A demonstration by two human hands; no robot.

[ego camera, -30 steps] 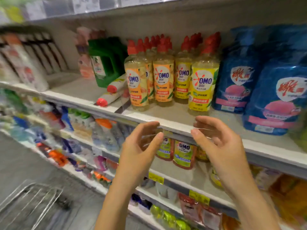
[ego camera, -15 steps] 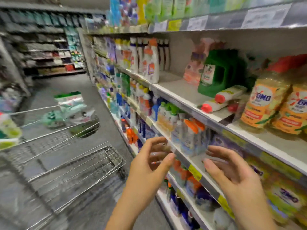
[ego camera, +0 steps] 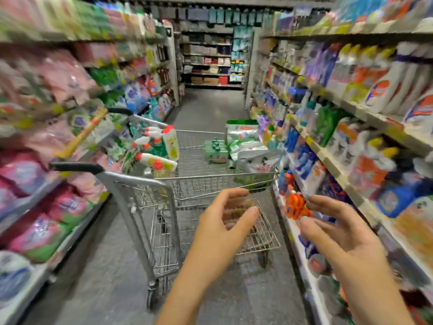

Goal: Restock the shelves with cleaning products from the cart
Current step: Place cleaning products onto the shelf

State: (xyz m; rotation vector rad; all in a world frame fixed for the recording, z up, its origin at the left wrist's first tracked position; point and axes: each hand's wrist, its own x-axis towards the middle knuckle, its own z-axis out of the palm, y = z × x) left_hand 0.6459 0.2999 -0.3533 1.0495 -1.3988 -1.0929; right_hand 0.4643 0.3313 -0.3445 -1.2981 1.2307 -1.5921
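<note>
While the left hand (ego camera: 225, 221) and right hand (ego camera: 339, 233) hang empty, fingers loosely curled, the cart (ego camera: 140, 181) stands just beyond them, spray bottles (ego camera: 157, 148) along its left edge, refill pouches (ego camera: 251, 151) at its right edge beside the shelves (ego camera: 326, 158).

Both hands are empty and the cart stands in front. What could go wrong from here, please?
1. The bottles lie loosely piled in the cart; pulling one out may topple the others.
2. The bag sits high at the cart's right rim and may slip over it.
3. The cart stands close to the right shelf; a push could knock goods there.
</note>
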